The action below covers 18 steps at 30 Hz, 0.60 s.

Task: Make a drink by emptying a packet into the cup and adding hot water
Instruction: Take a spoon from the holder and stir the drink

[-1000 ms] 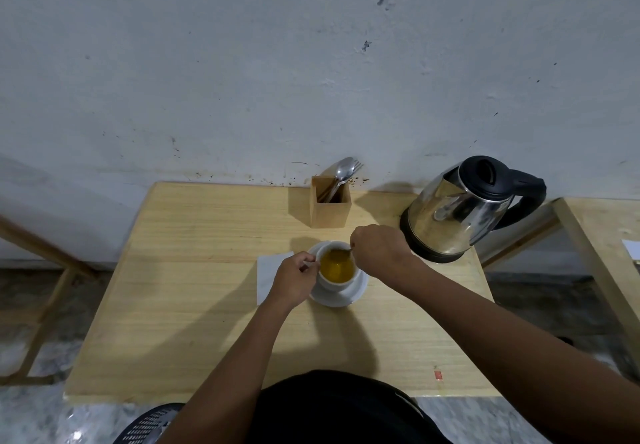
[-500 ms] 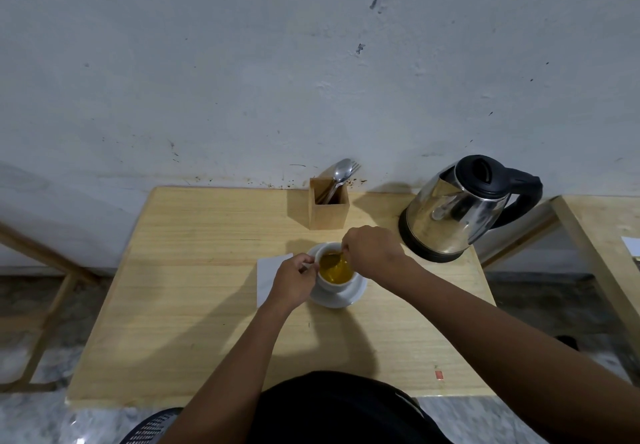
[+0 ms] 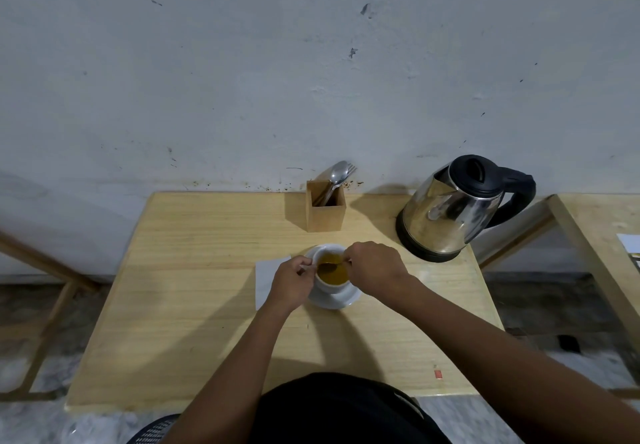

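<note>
Fingers point(image 3: 349, 257) of our right hand point(image 3: 375, 268) are curled in a tight pinch on the thin stem of a small metal spoon point(image 3: 328, 266), whose dark bowl lies at the surface of the amber drink. Fingers point(image 3: 306, 268) of our left hand point(image 3: 292, 282) are bent round what we take to be the handle of the round white ceramic cup point(image 3: 329, 287), though the handle is mostly hidden. The cup stands on a shallow white saucer point(image 3: 343, 299) near the middle of the pale, grained wooden desk point(image 3: 194, 270).

We judge that packet and water are both in, and stirring is the step in hand. To do it well we should make small, slow circles with the spoon low, steady the cup on the glazed saucer, which may slide, and avoid knocking the hard rim, since the liquid sits fairly high.

Just left of the saucer lies a flat white paper napkin point(image 3: 265, 277), partly hidden by our left hand. Behind stands a square wooden cutlery box point(image 3: 325, 215) with at least 2 shiny utensils. To the right, well apart from the cup, is a polished steel kettle point(image 3: 446, 215) with a black plastic lid and handle.
</note>
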### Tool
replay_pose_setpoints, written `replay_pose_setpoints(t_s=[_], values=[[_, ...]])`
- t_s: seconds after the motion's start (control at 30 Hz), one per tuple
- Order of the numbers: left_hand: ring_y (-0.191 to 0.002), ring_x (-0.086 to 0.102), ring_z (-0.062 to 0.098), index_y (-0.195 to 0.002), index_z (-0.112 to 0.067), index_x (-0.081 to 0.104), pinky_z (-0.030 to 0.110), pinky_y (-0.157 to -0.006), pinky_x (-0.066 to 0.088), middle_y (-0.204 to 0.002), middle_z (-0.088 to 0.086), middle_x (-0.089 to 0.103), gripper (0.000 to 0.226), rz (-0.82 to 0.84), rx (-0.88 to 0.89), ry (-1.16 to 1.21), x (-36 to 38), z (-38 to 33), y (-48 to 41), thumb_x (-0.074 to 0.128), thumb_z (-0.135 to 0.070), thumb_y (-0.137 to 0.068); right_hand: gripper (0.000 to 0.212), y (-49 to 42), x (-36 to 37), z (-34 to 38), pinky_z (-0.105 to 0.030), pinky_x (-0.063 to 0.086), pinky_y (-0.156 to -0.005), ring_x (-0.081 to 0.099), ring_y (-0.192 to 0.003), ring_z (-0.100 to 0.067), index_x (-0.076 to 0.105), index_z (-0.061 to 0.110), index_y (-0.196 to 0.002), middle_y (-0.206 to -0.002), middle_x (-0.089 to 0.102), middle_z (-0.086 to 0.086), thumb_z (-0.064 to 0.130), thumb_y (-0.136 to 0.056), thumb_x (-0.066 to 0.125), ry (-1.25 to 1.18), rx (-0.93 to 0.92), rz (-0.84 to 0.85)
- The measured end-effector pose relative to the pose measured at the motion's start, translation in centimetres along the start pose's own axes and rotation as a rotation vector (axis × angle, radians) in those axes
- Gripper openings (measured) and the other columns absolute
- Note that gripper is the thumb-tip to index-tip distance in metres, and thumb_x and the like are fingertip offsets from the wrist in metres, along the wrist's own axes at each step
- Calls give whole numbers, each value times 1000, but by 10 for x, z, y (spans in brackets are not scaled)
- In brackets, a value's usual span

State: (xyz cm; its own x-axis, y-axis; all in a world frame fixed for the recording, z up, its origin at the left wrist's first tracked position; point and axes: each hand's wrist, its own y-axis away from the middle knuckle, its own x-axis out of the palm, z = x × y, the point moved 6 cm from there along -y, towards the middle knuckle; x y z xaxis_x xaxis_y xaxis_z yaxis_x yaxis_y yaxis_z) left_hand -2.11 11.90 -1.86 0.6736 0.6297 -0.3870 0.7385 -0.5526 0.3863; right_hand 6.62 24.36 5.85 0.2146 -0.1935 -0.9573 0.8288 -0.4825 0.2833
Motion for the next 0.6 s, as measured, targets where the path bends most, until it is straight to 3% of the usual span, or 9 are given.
replay_pose_setpoints(t_s=[0.2,0.37,0.47,0.6], values=[[-78,58,17,-98,-19,64,23,-61,43,-85,1,62,11,1,15,-11,0,0,0,55,-24,-94,27,15,5,-24,-28,35,-61,65,-87,-22,66,27,-109,-100,70,2,25,-99,42,0,28,-118],[-55,52,15,-101,-18,64,26,-47,40,-77,-1,61,14,5,10,-30,0,2,-1,54,-26,-94,28,36,8,-46,-30,37,-60,65,-89,-22,65,33,-112,-97,73,3,38,-100,40,-125,-1,-187],[-56,52,12,-105,-14,65,26,-47,39,-81,0,61,19,-8,16,-47,0,2,-1,54,-26,-94,27,48,13,-56,-31,44,-62,66,-86,-22,66,34,-116,-92,74,3,38,-99,45,-215,-12,-242],[-58,52,11,-107,-13,64,25,-48,39,-86,2,61,21,-8,14,-53,1,2,-1,54,-26,-94,26,63,26,-64,-28,38,-57,67,-78,-21,67,32,-119,-82,74,3,34,-97,54,-350,36,-313]])
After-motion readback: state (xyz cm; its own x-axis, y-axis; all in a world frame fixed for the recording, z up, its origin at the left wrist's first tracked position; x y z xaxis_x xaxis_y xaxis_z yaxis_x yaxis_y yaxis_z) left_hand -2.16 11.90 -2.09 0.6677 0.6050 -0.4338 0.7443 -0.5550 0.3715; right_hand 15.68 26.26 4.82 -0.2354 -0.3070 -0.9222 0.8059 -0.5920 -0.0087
